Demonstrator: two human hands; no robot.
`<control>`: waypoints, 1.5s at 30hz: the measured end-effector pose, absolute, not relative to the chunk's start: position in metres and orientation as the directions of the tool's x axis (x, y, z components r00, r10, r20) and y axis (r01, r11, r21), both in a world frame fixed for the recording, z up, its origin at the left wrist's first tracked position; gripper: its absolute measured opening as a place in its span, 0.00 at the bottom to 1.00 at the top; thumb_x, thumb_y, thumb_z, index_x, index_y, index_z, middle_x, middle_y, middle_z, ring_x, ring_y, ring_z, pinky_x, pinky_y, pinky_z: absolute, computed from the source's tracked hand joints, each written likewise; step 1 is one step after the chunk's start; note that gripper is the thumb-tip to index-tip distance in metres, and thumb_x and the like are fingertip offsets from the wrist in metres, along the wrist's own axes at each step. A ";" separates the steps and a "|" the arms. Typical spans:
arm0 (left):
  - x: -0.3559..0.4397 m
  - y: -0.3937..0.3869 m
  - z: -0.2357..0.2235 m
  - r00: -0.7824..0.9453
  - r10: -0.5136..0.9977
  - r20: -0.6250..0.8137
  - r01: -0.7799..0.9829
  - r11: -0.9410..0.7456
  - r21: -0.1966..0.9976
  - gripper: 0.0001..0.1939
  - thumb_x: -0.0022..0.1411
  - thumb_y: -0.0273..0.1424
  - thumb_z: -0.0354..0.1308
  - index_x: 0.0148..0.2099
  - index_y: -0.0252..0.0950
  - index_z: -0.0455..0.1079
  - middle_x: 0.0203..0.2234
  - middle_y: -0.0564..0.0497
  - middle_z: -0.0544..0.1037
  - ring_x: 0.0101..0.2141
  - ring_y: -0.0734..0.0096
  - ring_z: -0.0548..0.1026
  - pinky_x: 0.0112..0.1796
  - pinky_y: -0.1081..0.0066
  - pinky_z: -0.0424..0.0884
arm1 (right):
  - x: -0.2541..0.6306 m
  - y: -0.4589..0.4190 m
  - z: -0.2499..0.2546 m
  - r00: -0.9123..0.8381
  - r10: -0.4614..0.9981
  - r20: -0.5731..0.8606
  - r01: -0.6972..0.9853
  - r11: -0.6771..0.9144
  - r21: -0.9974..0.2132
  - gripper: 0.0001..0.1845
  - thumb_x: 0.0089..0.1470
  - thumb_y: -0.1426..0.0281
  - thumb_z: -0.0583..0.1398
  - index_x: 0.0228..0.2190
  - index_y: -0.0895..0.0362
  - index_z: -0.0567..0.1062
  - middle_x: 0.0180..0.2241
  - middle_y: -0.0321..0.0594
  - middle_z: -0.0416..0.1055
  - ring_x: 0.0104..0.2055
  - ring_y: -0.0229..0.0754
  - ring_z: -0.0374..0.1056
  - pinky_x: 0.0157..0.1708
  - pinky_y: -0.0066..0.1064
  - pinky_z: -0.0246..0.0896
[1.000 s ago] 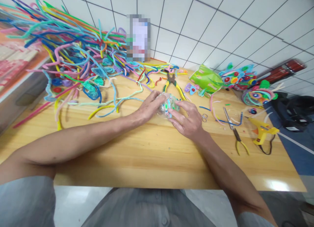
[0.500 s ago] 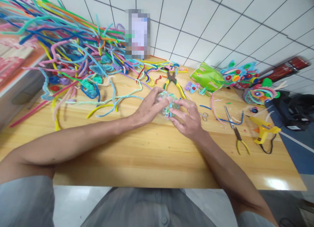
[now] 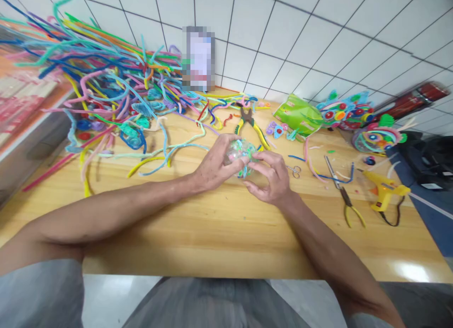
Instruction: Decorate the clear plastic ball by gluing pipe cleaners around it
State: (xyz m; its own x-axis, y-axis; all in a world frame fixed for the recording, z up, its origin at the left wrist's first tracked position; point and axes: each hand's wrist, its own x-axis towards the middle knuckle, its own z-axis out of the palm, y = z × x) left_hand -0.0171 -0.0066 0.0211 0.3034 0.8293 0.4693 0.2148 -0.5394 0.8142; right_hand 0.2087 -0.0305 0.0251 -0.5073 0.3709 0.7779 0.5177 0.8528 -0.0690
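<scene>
Both hands meet over the middle of the wooden table. Between them is a small clear ball with coloured bits inside it. My left hand wraps its fingers round the ball's left side. My right hand pinches the ball's right and lower side with curled fingers. Just behind the ball lie yellow-handled pliers.
A big heap of coloured pipe cleaners fills the back left. At the right lie small scissors, thin yellow-handled pliers, a yellow glue gun, a green packet and finished pipe-cleaner pieces. A tiled wall stands behind.
Both hands have kept hold of the clear ball and turned it slightly. The left fingers now reach further over its top. The camera has shifted a little.
</scene>
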 end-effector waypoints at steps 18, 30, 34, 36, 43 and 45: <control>-0.019 -0.005 0.009 0.385 0.698 0.604 0.164 -0.695 0.700 0.26 0.72 0.40 0.64 0.66 0.41 0.62 0.60 0.41 0.72 0.63 0.53 0.72 0.64 0.50 0.72 | 0.206 -0.033 0.030 -0.460 0.377 0.804 0.531 0.842 -0.091 0.21 0.66 0.60 0.65 0.57 0.50 0.75 0.46 0.48 0.79 0.48 0.54 0.77 0.46 0.48 0.76; -0.017 -0.006 0.011 0.369 0.680 0.634 0.173 -0.720 0.672 0.27 0.69 0.36 0.65 0.66 0.45 0.63 0.60 0.40 0.72 0.62 0.49 0.72 0.62 0.42 0.74 | 0.313 -0.024 0.068 -0.093 0.901 0.424 0.896 0.261 -0.360 0.16 0.64 0.61 0.64 0.25 0.52 0.76 0.27 0.38 0.76 0.32 0.46 0.72 0.37 0.38 0.64; -0.016 -0.006 0.012 0.398 0.653 0.644 0.209 -0.748 0.629 0.27 0.67 0.34 0.66 0.65 0.43 0.63 0.59 0.42 0.73 0.62 0.52 0.73 0.62 0.47 0.74 | 0.336 -0.024 0.025 -0.221 0.930 0.293 0.941 0.282 -0.185 0.06 0.60 0.66 0.63 0.33 0.54 0.79 0.36 0.49 0.80 0.43 0.54 0.74 0.46 0.44 0.66; -0.016 -0.006 0.012 0.407 0.652 0.640 0.217 -0.749 0.626 0.27 0.68 0.35 0.66 0.65 0.42 0.63 0.59 0.42 0.73 0.62 0.53 0.73 0.62 0.48 0.73 | 0.338 -0.022 0.013 -0.253 0.931 0.264 0.947 0.294 -0.127 0.08 0.62 0.68 0.60 0.32 0.54 0.78 0.37 0.52 0.80 0.44 0.56 0.73 0.48 0.46 0.66; -0.015 -0.001 0.007 0.405 0.627 0.665 0.172 -0.767 0.618 0.29 0.67 0.38 0.67 0.66 0.43 0.62 0.60 0.40 0.73 0.62 0.52 0.73 0.62 0.47 0.73 | 0.320 -0.031 0.036 -0.107 0.977 0.183 0.976 0.138 -0.167 0.09 0.65 0.67 0.58 0.36 0.53 0.80 0.36 0.47 0.83 0.41 0.54 0.77 0.41 0.42 0.68; -0.013 0.000 0.006 0.396 0.624 0.673 0.150 -0.767 0.623 0.29 0.67 0.37 0.67 0.66 0.43 0.62 0.60 0.39 0.73 0.62 0.51 0.73 0.62 0.47 0.73 | 0.304 -0.041 0.055 -0.191 0.958 0.212 0.925 0.248 -0.289 0.08 0.67 0.64 0.60 0.40 0.52 0.80 0.39 0.43 0.84 0.40 0.50 0.78 0.38 0.38 0.69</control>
State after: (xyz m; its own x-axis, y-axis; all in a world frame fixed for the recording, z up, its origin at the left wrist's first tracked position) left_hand -0.0131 -0.0002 0.0061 0.3958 0.6244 0.6734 0.1505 -0.7675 0.6232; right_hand 0.3044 -0.0413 0.0555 -0.1913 0.9584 0.2118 0.9246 0.2484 -0.2889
